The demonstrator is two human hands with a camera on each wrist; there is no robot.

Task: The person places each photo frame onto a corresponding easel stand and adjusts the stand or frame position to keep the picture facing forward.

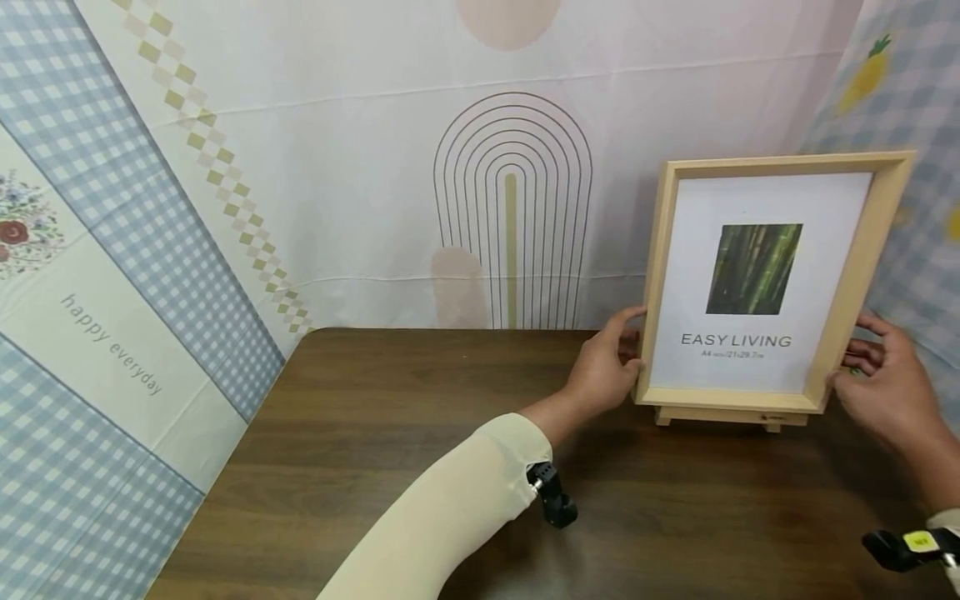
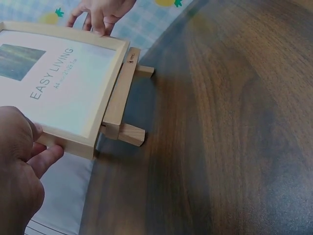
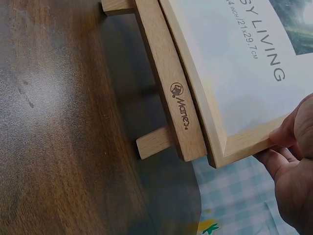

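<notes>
A pale wooden picture frame with a white "EASY LIVING" sheet and a small bamboo picture leans back at the right of the table. Its lower edge lies along the ledge of a small wooden easel; most of the easel is hidden behind it. My left hand grips the frame's lower left side, thumb towards the front. On the opposite side my right hand pinches the lower right edge. Close up in the right wrist view, a thin dark line separates the frame from the stamped easel ledge.
The dark wooden table stretches left and forward of the easel. Behind it hangs a pale patterned cloth, close to the back edge. Blue checked cloths hang at both sides, the right one near my right hand.
</notes>
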